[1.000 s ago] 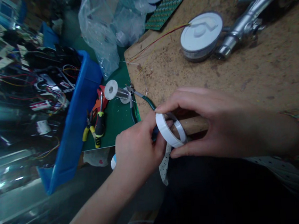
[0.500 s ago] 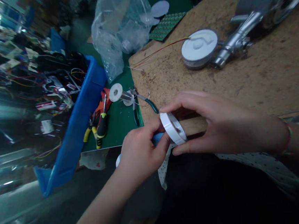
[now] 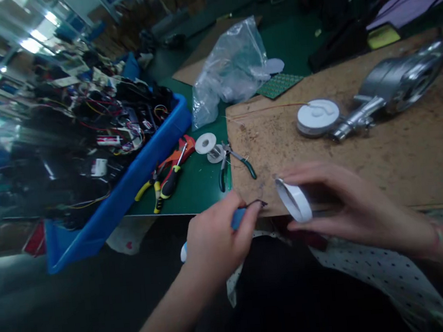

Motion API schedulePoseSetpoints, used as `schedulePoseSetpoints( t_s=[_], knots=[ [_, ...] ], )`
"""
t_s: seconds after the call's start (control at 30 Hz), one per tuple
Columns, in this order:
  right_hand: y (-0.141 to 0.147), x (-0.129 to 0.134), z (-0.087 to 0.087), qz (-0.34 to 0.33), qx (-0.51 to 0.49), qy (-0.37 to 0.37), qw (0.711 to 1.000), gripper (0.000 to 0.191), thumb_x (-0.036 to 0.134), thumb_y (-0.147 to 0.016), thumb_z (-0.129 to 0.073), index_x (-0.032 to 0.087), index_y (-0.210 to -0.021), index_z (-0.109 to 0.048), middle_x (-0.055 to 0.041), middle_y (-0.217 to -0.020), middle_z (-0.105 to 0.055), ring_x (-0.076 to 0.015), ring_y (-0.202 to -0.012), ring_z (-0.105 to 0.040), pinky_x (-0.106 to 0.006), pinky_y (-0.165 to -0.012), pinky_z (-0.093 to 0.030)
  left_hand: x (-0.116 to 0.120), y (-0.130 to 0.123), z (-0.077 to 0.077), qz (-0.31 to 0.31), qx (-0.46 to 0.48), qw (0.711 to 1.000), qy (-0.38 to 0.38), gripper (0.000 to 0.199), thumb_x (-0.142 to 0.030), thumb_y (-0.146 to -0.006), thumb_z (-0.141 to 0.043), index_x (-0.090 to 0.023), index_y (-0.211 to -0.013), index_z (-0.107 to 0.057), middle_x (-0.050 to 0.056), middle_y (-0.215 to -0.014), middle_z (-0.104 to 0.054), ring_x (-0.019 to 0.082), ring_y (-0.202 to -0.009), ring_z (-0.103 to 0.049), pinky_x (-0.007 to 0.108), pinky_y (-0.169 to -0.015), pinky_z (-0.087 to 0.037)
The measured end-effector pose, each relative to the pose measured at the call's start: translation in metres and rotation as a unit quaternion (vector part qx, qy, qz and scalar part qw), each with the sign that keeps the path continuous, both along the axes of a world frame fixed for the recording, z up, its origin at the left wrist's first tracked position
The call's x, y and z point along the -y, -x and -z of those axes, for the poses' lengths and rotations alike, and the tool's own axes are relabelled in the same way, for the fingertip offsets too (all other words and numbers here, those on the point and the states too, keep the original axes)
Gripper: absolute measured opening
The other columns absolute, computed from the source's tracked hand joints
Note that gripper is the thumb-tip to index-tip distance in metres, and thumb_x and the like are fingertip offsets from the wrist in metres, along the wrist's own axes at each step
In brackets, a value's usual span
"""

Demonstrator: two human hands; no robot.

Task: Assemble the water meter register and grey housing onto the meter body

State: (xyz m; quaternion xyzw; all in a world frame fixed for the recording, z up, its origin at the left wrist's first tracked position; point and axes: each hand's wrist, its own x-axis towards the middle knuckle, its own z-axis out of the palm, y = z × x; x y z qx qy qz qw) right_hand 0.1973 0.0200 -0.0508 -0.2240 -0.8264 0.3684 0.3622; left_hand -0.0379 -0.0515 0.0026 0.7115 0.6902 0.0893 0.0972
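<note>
At left, the bin (image 3: 111, 209) stands near the screwdriver (image 3: 171, 183). The left hand (image 3: 219, 233) grips the blue tool (image 3: 239, 217), dark tip pointing right. A gap now parts it from the white ring (image 3: 299, 201), which half a second ago was against that hand, so the tool is clear of it. The right hand (image 3: 349, 209) pinches the ring by the board's (image 3: 365, 174) near edge.

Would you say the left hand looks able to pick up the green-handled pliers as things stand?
Probably not easily: the left hand is wrapped around a blue tool, though the green-handled pliers lie close by with nothing seen in between.
</note>
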Motion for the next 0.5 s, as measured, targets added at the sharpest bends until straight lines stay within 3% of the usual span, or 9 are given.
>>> schedulePoseSetpoints(
  t_s=[0.07, 0.13, 0.23, 0.33, 0.43, 0.5],
  knots=[
    [-0.005, 0.006, -0.002, 0.017, -0.020, -0.135, 0.990, 0.066, 0.023, -0.087, -0.074, 0.033, -0.147, -0.049, -0.0063, -0.138, -0.061, -0.0288, -0.133, -0.056, -0.050, -0.111, -0.053, 0.000, 0.016, 0.002, -0.084, -0.030, 0.995, -0.052, 0.028, -0.046, -0.100, -0.051, -0.022, -0.086, -0.057, -0.001, -0.072, -0.065, 0.017, -0.065, -0.062, 0.027, -0.058, -0.035],
    [-0.012, 0.008, -0.010, 0.039, 0.018, -0.200, 0.979, 0.070, 0.019, -0.088, -0.070, 0.036, -0.151, -0.045, -0.0062, -0.140, -0.060, -0.0318, -0.133, -0.056, -0.053, -0.110, -0.053, -0.002, 0.032, 0.006, -0.140, -0.086, 0.983, -0.076, 0.029, -0.047, -0.101, -0.048, -0.022, -0.090, -0.057, 0.001, -0.073, -0.065, 0.019, -0.066, -0.063, 0.028, -0.057, -0.031],
    [-0.023, -0.002, -0.036, 0.060, 0.132, -0.150, 0.978, 0.064, 0.033, -0.086, -0.076, 0.033, -0.146, -0.052, -0.0083, -0.139, -0.060, -0.0345, -0.124, -0.061, -0.056, -0.104, -0.055, -0.002, 0.050, 0.013, -0.160, -0.138, 0.975, -0.072, 0.030, -0.047, -0.103, -0.042, -0.022, -0.095, -0.058, 0.004, -0.079, -0.068, 0.022, -0.070, -0.065, 0.028, -0.056, -0.027],
    [-0.036, -0.017, -0.062, 0.112, 0.135, -0.096, 0.980, 0.065, 0.047, -0.078, -0.084, 0.027, -0.136, -0.060, -0.0109, -0.132, -0.063, -0.0309, -0.114, -0.066, -0.046, -0.096, -0.060, -0.001, 0.058, 0.020, -0.138, -0.183, 0.971, -0.066, 0.032, -0.045, -0.105, -0.036, -0.022, -0.100, -0.058, 0.006, -0.087, -0.069, 0.022, -0.071, -0.064, 0.030, -0.055, -0.024],
    [-0.048, -0.025, -0.066, 0.107, 0.233, -0.100, 0.961, 0.060, 0.051, -0.077, -0.084, 0.025, -0.128, -0.066, -0.0131, -0.126, -0.066, -0.0325, -0.107, -0.067, -0.048, -0.091, -0.061, -0.006, 0.061, 0.025, -0.108, -0.232, 0.963, -0.084, 0.034, -0.042, -0.106, -0.033, -0.023, -0.102, -0.060, 0.006, -0.092, -0.067, 0.022, -0.070, -0.062, 0.030, -0.054, -0.023],
    [-0.054, -0.024, -0.057, 0.107, 0.223, -0.032, 0.968, 0.065, 0.054, -0.074, -0.085, 0.028, -0.131, -0.065, -0.0109, -0.130, -0.064, -0.0328, -0.108, -0.067, -0.051, -0.089, -0.061, -0.016, 0.065, 0.029, -0.097, -0.247, 0.959, -0.104, 0.035, -0.041, -0.107, -0.032, -0.024, -0.101, -0.062, 0.005, -0.090, -0.065, 0.022, -0.070, -0.061, 0.031, -0.054, -0.023]
  ],
)
